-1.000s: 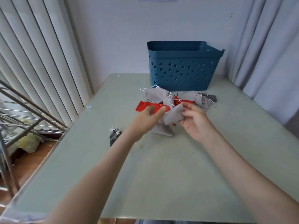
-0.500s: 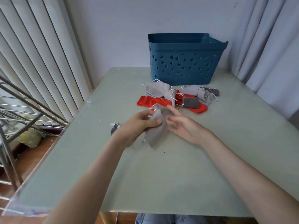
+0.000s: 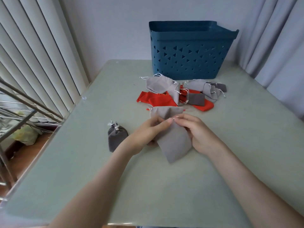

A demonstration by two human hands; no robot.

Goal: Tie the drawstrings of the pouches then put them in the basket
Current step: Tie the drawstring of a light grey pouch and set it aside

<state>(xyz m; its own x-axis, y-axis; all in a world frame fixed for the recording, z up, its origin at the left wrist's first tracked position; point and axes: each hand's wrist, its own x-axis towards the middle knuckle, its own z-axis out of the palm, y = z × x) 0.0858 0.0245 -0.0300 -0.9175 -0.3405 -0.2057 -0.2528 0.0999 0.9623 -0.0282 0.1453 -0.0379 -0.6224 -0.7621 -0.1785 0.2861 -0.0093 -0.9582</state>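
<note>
Pretty soft, even daylight here, kinda bluish, coming through the blinds [image 3: 32,66] on the left. Barely any shadows on the counter [image 3: 164,186]. Wide-angle lens bends the edges, corners slightly soft.

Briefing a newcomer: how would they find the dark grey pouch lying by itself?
From the blue basket at the back, come nearer and left, past the pouch pile. The dark grey pouch lies alone beside the left hand, neck cinched.
</note>
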